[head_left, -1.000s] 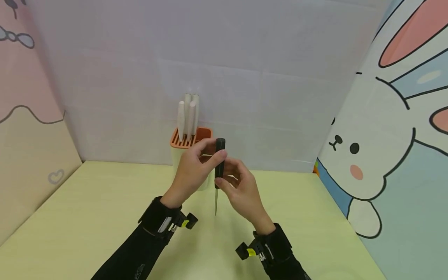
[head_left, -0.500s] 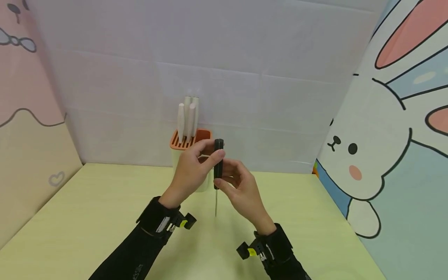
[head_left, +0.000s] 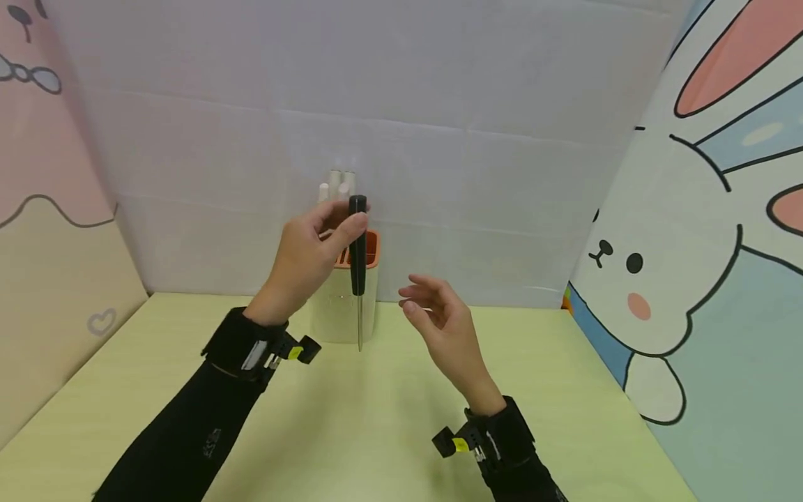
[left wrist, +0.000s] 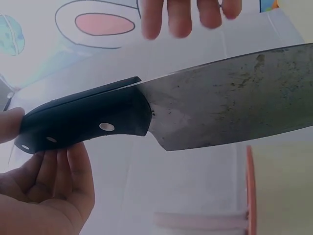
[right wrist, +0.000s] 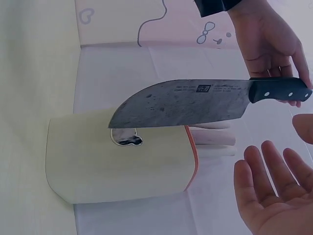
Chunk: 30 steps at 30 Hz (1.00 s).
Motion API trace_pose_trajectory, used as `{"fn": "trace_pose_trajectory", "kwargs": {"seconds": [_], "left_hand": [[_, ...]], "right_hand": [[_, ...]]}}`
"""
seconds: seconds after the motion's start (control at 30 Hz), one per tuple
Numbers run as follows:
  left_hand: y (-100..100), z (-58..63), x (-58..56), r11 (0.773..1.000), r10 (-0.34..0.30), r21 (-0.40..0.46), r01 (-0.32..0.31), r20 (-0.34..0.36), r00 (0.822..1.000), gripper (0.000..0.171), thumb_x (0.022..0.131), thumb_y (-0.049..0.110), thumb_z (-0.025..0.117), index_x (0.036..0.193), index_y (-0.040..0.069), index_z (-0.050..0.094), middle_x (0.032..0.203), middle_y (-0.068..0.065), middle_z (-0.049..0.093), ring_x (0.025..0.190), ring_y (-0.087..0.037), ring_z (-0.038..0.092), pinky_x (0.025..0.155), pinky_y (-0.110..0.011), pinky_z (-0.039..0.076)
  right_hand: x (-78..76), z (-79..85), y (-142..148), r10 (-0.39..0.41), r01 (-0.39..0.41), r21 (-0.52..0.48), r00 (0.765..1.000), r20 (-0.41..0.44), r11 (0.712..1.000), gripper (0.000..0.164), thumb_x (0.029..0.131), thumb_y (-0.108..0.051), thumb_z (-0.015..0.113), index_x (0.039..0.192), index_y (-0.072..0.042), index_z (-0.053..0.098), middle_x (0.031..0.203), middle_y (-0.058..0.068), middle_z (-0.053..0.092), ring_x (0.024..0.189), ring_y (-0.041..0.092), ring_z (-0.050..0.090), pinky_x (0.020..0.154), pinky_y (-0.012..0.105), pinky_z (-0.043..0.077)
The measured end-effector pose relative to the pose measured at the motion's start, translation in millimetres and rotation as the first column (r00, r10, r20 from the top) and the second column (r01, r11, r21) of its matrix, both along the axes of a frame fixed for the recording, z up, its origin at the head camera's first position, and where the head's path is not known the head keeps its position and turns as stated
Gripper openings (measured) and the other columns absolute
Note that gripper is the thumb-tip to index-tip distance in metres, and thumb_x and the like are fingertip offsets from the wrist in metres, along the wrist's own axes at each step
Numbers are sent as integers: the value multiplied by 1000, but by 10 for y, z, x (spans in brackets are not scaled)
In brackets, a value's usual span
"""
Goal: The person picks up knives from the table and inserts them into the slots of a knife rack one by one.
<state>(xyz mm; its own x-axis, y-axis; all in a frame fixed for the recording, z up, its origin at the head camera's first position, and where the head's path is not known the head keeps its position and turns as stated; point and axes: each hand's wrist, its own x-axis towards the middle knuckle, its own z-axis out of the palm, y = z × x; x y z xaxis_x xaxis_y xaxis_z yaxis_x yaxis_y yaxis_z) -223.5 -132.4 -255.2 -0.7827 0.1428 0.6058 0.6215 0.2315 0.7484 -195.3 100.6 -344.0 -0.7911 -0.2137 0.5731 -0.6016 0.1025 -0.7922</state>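
A broad kitchen knife with a black riveted handle hangs point down, its blade seen nearly edge-on in the head view. My left hand pinches the upper end of the handle between thumb and fingers. Dark stains mark the blade in the left wrist view. Behind the knife stands a cream knife block with an orange slotted top, partly hidden by my left hand. Knife and block are apart in the right wrist view. My right hand is off the knife to the right, fingers loosely bent and holding nothing.
Several white-handled knives stick up from the block, close to my left fingers. The block stands on a pale yellow table near its back edge. A whitish sheet hangs behind, with cartoon-printed panels at both sides.
My right hand has let go of the knife and shifted slightly right. My left hand has carried the knife up and left, in front of the block.
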Motion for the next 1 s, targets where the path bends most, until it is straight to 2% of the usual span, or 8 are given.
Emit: {"fn": "trace_pose_trajectory", "kwargs": {"seconds": [0.1,0.27,0.47,0.67,0.8,0.93,1.0], "left_hand": [[-134,151,-57,1000,21,-1,-21,-8,1000,39,109,34,64,138,9,69,118,-8,71,108,-17,62,97,-32,49],[-314,382,-147,999,30,9,-30,-2,1000,41,110,35,62,140,9,67,126,-8,70,117,-18,63,112,-36,48],[-472,662,-257,999,42,25,-42,-13,999,41,111,34,59,141,7,66,135,-8,68,121,-18,64,111,-36,52],[-601,896,-374,998,63,22,-63,2,998,44,111,35,58,142,6,65,136,-7,67,122,-20,61,112,-36,50],[-680,1002,-468,997,71,7,-71,19,997,44,111,35,57,144,7,64,139,-6,64,125,-20,58,115,-37,47],[-750,1108,-543,997,57,41,-59,41,997,44,112,35,56,145,8,63,141,-5,62,128,-19,54,119,-39,43],[-774,1160,-575,997,52,50,-54,36,998,43,112,34,56,145,8,63,142,-4,62,128,-19,54,120,-39,42]], "right_hand": [[-18,9,3,6,-6,-9,1000,1,1000,38,106,-4,64,143,-2,58,128,20,69,117,34,70,101,28,57],[-33,13,4,9,-9,-14,1000,9,1000,38,106,-4,64,143,-2,57,128,23,68,118,39,69,101,28,57],[-24,12,17,-5,5,-26,1000,24,1000,37,106,-4,64,142,-2,58,126,18,70,118,42,68,101,28,57],[-13,10,21,-2,4,-49,999,46,999,37,106,-5,64,142,-2,58,126,20,69,119,50,65,101,27,56],[-10,6,28,-8,10,-48,999,44,999,37,106,-4,64,142,-2,58,125,21,69,117,44,68,100,27,57],[-12,3,37,-16,18,-36,999,36,999,37,105,-4,64,142,-2,58,125,18,70,115,37,70,100,28,57],[-15,2,40,-17,18,-35,999,35,999,37,106,-4,64,142,-2,58,125,17,70,116,37,70,100,28,57]]}}
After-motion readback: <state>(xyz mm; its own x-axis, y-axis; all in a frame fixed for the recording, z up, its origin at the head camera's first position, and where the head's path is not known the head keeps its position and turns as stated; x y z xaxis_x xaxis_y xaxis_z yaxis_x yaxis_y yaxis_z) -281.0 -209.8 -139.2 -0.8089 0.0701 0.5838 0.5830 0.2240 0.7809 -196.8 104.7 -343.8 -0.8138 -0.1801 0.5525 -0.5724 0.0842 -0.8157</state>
